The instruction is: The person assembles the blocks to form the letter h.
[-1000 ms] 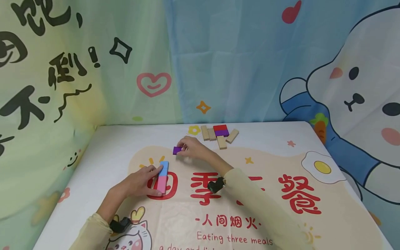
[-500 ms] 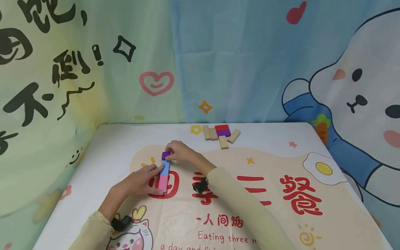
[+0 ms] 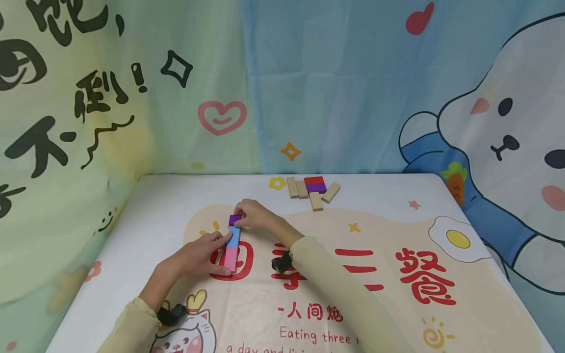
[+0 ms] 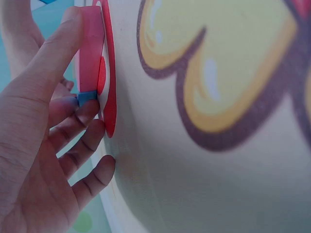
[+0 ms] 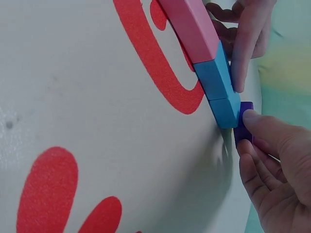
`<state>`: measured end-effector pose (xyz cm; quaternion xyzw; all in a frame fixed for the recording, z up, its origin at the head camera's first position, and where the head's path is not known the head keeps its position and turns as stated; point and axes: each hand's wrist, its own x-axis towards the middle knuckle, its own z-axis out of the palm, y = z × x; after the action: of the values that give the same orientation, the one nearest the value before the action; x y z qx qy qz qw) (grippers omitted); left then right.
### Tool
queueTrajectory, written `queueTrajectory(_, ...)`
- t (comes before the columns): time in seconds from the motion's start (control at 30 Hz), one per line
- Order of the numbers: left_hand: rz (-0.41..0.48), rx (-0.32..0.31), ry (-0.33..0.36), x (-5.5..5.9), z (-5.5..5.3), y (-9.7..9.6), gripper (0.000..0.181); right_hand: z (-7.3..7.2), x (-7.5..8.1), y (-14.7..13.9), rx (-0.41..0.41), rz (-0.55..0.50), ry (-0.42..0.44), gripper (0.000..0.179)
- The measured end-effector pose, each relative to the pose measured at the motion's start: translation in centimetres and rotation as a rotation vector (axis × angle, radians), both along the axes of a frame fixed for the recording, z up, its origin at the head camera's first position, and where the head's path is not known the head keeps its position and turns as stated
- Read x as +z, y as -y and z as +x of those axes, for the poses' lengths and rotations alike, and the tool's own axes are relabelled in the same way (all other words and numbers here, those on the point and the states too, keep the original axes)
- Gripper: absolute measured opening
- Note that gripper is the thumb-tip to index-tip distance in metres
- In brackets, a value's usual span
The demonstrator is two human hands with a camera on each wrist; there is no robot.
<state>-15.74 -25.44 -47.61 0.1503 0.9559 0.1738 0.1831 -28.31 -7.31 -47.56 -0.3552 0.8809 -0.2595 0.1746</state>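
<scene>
Head view: the pink block (image 3: 230, 260) lies on the worktop (image 3: 379, 193), and the blue blocks (image 3: 233, 238) join its far end. The purple block (image 3: 235, 220) is in the same line, past the blue as counted from the pink block. The right hand (image 3: 256, 215), beyond the pink block and to its right, pinches the purple block. The left hand (image 3: 205, 252) is to the left of the pink block, thumb at that block's near end, forefinger on the blue, steadying more than clutching. Well beyond the pink block, to its right, lie several plain blocks (image 3: 316, 201), a red block (image 3: 314, 180) and a second purple block (image 3: 316, 188) against the red one.

Left wrist view: the thumb lies along the pink block's end; the outer fingers are loosely bent and hold nothing.

Right wrist view: a seam crosses the blue, so there seem to be two blocks. The purple block sits between right thumb and fingers, at the blue end away from the pink block; whether the faces meet fully I cannot tell.

The step in hand looks like adding purple to the row. The next move seems to call for squaring it up, pressing lightly toward the pink block, and a release that leaves the row straight.
</scene>
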Motion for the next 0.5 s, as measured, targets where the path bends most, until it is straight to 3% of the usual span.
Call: queueTrajectory(0.5,0.001,-0.012,-0.001,0.05,-0.08,0.07,0.103,0.33,-0.22,-0.16,-0.042,0.019,0.078,0.031)
